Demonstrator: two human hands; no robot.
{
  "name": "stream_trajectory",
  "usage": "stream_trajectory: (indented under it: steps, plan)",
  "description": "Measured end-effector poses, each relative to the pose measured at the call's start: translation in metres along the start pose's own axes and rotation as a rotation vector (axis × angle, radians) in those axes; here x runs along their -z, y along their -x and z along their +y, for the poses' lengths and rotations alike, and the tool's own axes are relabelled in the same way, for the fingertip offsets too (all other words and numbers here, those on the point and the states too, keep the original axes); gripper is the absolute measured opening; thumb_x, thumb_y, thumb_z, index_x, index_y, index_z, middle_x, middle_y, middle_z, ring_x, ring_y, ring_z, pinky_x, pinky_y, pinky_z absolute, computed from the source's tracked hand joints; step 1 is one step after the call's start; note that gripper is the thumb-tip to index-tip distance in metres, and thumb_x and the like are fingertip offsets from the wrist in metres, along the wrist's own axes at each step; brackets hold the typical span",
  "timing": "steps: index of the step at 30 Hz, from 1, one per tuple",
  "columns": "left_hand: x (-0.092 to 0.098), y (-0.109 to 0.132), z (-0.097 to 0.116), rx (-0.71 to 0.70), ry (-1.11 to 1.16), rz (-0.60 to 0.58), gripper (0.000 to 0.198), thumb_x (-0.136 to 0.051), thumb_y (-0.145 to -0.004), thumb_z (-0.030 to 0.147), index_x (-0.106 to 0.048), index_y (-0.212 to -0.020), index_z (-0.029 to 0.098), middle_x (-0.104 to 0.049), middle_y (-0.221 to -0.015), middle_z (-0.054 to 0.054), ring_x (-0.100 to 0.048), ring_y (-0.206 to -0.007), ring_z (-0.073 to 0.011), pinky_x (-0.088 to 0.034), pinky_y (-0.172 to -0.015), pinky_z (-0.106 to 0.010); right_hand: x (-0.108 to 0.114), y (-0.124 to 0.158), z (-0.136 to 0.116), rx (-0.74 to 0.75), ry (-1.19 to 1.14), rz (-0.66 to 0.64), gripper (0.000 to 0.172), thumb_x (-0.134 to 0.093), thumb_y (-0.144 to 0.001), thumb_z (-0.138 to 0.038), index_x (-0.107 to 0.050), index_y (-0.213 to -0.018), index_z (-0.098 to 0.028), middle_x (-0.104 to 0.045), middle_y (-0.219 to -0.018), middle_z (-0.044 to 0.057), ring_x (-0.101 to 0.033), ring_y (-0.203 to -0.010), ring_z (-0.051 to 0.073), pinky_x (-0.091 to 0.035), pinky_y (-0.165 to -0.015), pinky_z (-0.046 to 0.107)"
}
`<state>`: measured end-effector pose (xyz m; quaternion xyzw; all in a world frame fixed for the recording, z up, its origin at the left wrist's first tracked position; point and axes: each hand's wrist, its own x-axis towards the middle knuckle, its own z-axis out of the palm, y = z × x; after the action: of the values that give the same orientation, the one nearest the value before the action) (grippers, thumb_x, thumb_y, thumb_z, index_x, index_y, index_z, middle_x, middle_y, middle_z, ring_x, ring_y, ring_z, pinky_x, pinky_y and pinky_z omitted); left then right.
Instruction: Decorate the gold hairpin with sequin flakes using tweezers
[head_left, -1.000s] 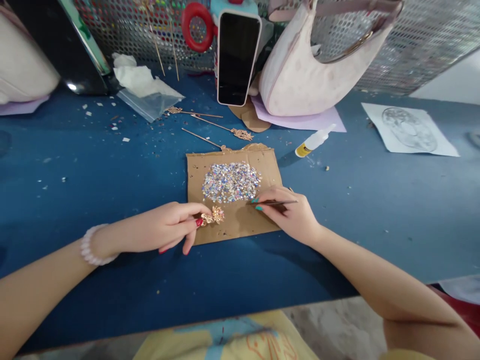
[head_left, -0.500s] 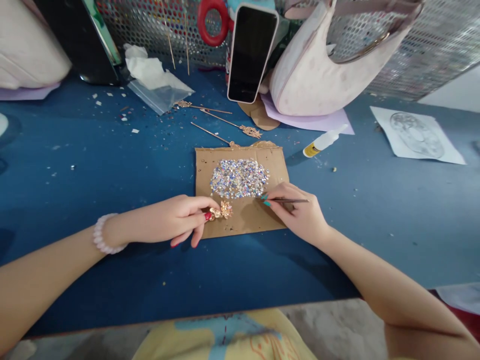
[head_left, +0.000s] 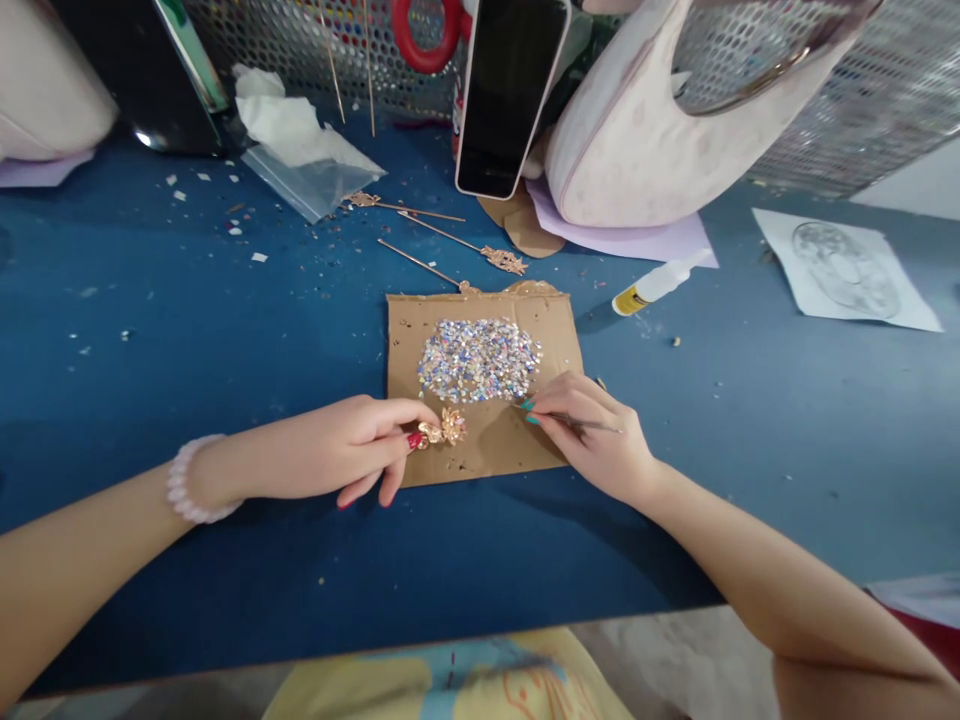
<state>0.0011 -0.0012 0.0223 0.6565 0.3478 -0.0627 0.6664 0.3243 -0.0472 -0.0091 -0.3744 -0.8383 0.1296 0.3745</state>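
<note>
My left hand [head_left: 367,450] pinches a gold flower-shaped ornament [head_left: 452,426] between thumb and fingertips, over the lower left of a cardboard sheet [head_left: 517,445]. Its other fingers hang loosely below. My right hand [head_left: 592,435] is closed around a thin, pen-like metallic tool [head_left: 592,425]; whether it is a pick or tweezers I cannot tell. The tool's tip points left, close to the lower right edge of a pile of small shiny flakes [head_left: 480,360], blue, white and silver, spread on the cardboard.
Behind the cardboard lie gold hairpins [head_left: 502,260]. A glue bottle [head_left: 649,287] lies to the right, near a paper with a drawing [head_left: 847,270]. A phone [head_left: 511,95], a pale handbag [head_left: 637,150] and a plastic bag with tissue [head_left: 307,175] line the back.
My right hand has turned slightly, and the tool's rear end sits a little lower. My left hand keeps its pinch on the ornament. The camera view has shifted slightly.
</note>
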Motion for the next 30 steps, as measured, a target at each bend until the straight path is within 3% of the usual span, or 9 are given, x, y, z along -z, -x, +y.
stream_trajectory:
  steps: [5, 14, 20, 30]
  plan:
    - [0.001, 0.001, -0.003, -0.006, 0.012, 0.001, 0.044, -0.045, -0.110, 0.041, -0.058, -0.145, 0.018, -0.080, -0.073, -0.001, -0.053, -0.039, -0.0099, -0.041, -0.047, -0.021, 0.000, 0.000, -0.003, 0.029, -0.099, 0.013, 0.016, -0.070, -0.103, -0.010, -0.075, -0.108, -0.025, -0.081, -0.092, 0.005, -0.078, -0.086, 0.021, -0.069, -0.078, 0.036]
    - [-0.002, 0.005, 0.008, 0.053, -0.001, 0.040, 0.040, -0.039, -0.112, 0.038, -0.060, -0.141, 0.020, -0.078, -0.072, 0.000, -0.055, -0.042, -0.0108, -0.045, -0.054, -0.023, 0.002, 0.000, -0.016, -0.010, -0.202, -0.131, 0.011, -0.071, -0.104, -0.011, -0.072, -0.102, -0.022, -0.082, -0.090, 0.005, -0.077, -0.084, 0.019, -0.067, -0.079, 0.033]
    - [0.000, 0.002, 0.002, 0.042, 0.001, -0.010, 0.044, -0.040, -0.111, 0.044, -0.058, -0.144, 0.020, -0.079, -0.074, -0.001, -0.056, -0.041, -0.0120, -0.042, -0.048, -0.023, 0.004, 0.000, -0.014, 0.016, -0.226, -0.149, 0.013, -0.070, -0.104, -0.008, -0.071, -0.104, -0.021, -0.081, -0.094, 0.006, -0.077, -0.088, 0.018, -0.067, -0.085, 0.034]
    - [0.001, 0.003, 0.000, 0.047, -0.034, -0.007, 0.052, -0.037, -0.112, 0.045, -0.055, -0.155, 0.020, -0.081, -0.077, -0.004, -0.061, -0.043, -0.0143, -0.048, -0.052, -0.026, 0.002, 0.001, -0.010, 0.035, -0.255, -0.135, 0.013, -0.067, -0.106, -0.011, -0.072, -0.104, -0.023, -0.081, -0.093, 0.006, -0.079, -0.087, 0.019, -0.069, -0.084, 0.036]
